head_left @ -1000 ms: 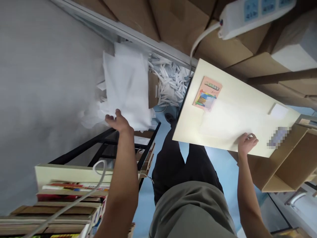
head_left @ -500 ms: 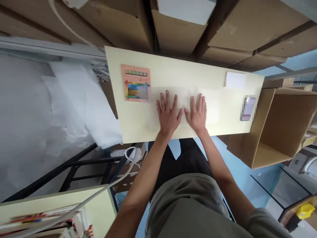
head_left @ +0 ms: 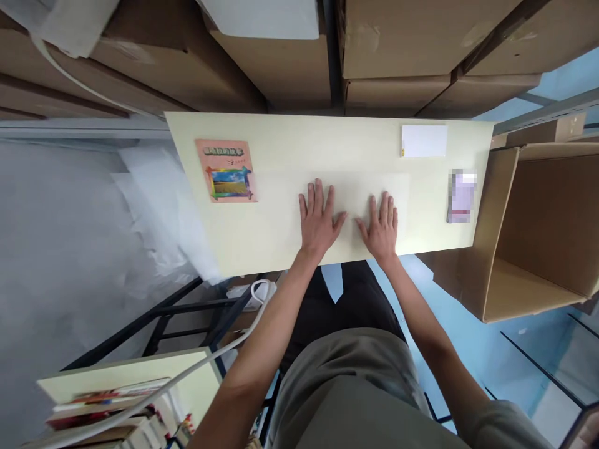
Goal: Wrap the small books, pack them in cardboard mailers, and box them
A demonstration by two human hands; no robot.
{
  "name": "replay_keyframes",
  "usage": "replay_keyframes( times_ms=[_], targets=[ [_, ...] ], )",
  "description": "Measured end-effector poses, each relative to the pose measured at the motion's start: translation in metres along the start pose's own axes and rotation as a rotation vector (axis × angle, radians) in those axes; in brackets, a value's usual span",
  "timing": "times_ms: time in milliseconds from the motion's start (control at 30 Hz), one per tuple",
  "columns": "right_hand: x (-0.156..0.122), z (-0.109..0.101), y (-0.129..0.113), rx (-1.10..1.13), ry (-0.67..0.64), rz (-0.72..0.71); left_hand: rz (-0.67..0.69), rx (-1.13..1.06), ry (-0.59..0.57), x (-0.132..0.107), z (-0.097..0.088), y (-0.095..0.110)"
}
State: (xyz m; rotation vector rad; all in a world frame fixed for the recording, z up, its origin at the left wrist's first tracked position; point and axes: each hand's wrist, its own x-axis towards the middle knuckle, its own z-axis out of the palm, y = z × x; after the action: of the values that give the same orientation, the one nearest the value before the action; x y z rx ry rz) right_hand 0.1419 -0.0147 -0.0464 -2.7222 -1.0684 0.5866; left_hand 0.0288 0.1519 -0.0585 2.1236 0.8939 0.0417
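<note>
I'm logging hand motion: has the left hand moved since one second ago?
Yes. Against the table, the left hand has moved rightward, from beyond the table's left edge to over its middle, right of the pink booklet.

Left hand (head_left: 318, 221): 1 second ago, raised over the white sheets (head_left: 154, 193); now palm down on the cream board (head_left: 290, 140), fingers spread.
Right hand (head_left: 381, 231): 1 second ago, fingers curled near the board's right end; now flat beside the left hand, fingers extended.
Thumbs, 2: tips almost meeting 0.5 seconds ago; now a visible gap between them.
Booklet (head_left: 227, 171), pink: whitish veil over the right part of its cover picture 0.5 seconds ago; picture now clear.
View: board slanted 1 second ago, now nearly level; power strip (head_left: 88, 22) shifted from upper right to upper left.
</note>
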Motion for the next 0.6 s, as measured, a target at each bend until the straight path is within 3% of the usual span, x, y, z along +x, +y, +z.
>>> replay_keyframes(
  times_ms=[100, 233, 400, 600],
  targets=[
    [-0.004, -0.003, 0.006, -0.029, 0.013, 0.028, -0.023, 0.000, 0.027, -0.001, 0.001, 0.000],
    [0.006, 0.002, 0.004, -0.020, 0.009, -0.030, -0.120, 0.026, 0.113, -0.005, -0.011, -0.017],
    [0.014, 0.010, 0.005, 0.014, 0.022, -0.038, -0.141, 0.033, 0.110, -0.008, -0.023, -0.036],
    [0.013, 0.004, 0.010, 0.033, 0.002, -0.023, -0.149, 0.013, 0.123, -0.014, -0.025, -0.038]
  ],
)
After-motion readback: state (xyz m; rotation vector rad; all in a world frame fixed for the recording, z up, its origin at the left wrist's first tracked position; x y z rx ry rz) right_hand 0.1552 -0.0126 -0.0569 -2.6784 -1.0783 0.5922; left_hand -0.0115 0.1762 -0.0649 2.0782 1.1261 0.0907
